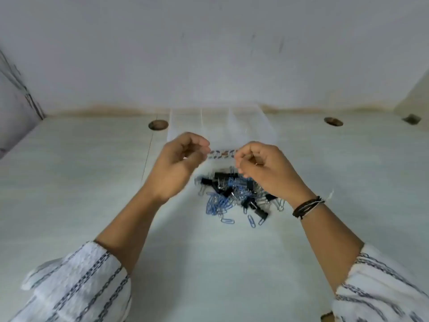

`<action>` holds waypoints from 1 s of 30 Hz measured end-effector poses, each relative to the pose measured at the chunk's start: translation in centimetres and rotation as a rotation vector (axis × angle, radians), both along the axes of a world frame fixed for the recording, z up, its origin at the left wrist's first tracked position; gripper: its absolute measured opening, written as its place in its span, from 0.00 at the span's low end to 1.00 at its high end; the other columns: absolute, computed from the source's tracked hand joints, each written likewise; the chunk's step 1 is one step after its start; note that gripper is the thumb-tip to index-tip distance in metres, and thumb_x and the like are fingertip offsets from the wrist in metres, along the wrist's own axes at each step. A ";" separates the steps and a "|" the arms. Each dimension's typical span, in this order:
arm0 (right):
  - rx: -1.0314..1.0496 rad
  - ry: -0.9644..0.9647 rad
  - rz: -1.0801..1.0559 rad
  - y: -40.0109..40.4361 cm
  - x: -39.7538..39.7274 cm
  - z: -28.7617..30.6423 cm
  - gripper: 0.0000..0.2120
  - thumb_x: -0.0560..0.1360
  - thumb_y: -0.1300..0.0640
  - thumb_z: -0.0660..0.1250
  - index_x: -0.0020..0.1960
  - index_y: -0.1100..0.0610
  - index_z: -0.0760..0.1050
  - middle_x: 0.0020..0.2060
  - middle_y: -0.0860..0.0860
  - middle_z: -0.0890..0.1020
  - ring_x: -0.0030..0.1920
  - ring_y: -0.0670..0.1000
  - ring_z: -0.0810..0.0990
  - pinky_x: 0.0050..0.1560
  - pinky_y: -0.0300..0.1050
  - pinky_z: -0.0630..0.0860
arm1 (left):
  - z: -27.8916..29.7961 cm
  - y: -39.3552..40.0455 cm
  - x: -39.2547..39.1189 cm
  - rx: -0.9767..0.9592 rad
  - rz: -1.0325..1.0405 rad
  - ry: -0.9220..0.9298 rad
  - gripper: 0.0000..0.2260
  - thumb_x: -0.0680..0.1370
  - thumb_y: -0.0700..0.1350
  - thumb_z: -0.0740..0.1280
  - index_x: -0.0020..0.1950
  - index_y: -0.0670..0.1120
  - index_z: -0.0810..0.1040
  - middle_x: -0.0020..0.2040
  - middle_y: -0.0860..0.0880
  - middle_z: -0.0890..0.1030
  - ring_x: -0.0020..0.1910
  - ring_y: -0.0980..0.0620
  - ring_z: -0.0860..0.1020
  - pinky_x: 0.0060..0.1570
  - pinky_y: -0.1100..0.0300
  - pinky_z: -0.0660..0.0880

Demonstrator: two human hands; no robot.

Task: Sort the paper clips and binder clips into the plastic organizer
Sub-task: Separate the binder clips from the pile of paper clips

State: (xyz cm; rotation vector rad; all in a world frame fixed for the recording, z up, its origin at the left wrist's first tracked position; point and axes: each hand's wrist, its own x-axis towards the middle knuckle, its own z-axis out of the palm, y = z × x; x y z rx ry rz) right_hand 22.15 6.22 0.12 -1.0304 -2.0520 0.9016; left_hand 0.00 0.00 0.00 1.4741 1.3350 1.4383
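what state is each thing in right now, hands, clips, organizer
left hand: raised, pinching one end of the clip chain
right hand: raised, pinching the other end
clip chain: linked, stretched between the hands
clip pile: mixed, unsorted on the table
plastic organizer: clear, contents cannot be made out

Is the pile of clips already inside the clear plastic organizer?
No, the pile of clips lies loose on the table, in front of the clear plastic organizer, under the two raised hands.
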 end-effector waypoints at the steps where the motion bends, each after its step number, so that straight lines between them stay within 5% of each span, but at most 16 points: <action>1: 0.030 -0.135 0.002 0.2 0.3 -0.7 0.05 0.77 0.57 0.70 0.52 0.51 0.83 0.42 0.45 0.85 0.42 0.43 0.84 0.48 0.41 0.82 | -1.1 0.2 0.4 -0.023 0.000 0.118 0.07 0.77 0.41 0.67 0.53 0.47 0.80 0.52 0.44 0.83 0.48 0.53 0.80 0.48 0.58 0.77; 5: 0.133 -0.473 0.095 1.4 2.0 -1.1 0.13 0.76 0.59 0.70 0.60 0.52 0.82 0.49 0.44 0.84 0.47 0.38 0.82 0.48 0.30 0.77 | -4.1 1.4 0.6 -0.070 -0.049 0.560 0.11 0.79 0.41 0.68 0.60 0.49 0.78 0.57 0.51 0.79 0.55 0.53 0.78 0.53 0.59 0.76; 9: 0.139 -0.554 0.107 1.7 3.7 -0.6 0.17 0.76 0.58 0.72 0.64 0.50 0.80 0.54 0.44 0.80 0.48 0.37 0.77 0.47 0.21 0.69 | -4.9 1.5 0.1 -0.052 -0.065 0.709 0.12 0.78 0.44 0.68 0.61 0.50 0.79 0.55 0.52 0.78 0.53 0.53 0.78 0.55 0.55 0.76; 12: 0.153 -0.628 0.134 1.6 4.2 -1.0 0.16 0.75 0.55 0.74 0.63 0.50 0.81 0.53 0.44 0.79 0.49 0.40 0.77 0.52 0.29 0.73 | -5.1 1.3 -0.2 -0.015 -0.065 0.758 0.12 0.78 0.41 0.70 0.60 0.49 0.81 0.53 0.52 0.80 0.49 0.53 0.79 0.51 0.59 0.77; 16: 0.164 -0.618 0.080 1.6 4.2 -1.3 0.13 0.75 0.55 0.74 0.60 0.51 0.82 0.49 0.45 0.78 0.44 0.38 0.78 0.46 0.27 0.73 | -4.9 0.8 -0.6 -0.008 -0.044 0.774 0.10 0.77 0.42 0.72 0.57 0.50 0.83 0.50 0.54 0.80 0.45 0.57 0.79 0.45 0.66 0.72; 21: 0.186 -0.598 0.031 1.4 4.0 -1.7 0.09 0.75 0.57 0.74 0.56 0.54 0.83 0.50 0.49 0.78 0.48 0.47 0.83 0.55 0.47 0.81 | -4.2 0.4 -1.0 -0.034 -0.065 0.806 0.08 0.75 0.45 0.75 0.53 0.49 0.85 0.48 0.53 0.82 0.44 0.58 0.81 0.46 0.61 0.78; 26: 0.148 -0.374 -0.114 1.9 5.4 -1.4 0.13 0.73 0.59 0.76 0.56 0.53 0.82 0.53 0.50 0.77 0.50 0.48 0.83 0.54 0.48 0.81 | -3.8 0.1 -1.0 -0.054 -0.029 0.823 0.06 0.74 0.40 0.73 0.49 0.49 0.84 0.45 0.53 0.82 0.43 0.57 0.81 0.45 0.60 0.79; 30: 0.110 -0.462 -0.244 3.3 8.0 -1.5 0.14 0.72 0.58 0.77 0.57 0.52 0.81 0.54 0.52 0.77 0.52 0.51 0.82 0.56 0.51 0.80 | -3.4 0.1 -1.5 -0.100 0.012 0.786 0.12 0.72 0.38 0.72 0.53 0.51 0.80 0.50 0.52 0.79 0.45 0.57 0.81 0.46 0.61 0.79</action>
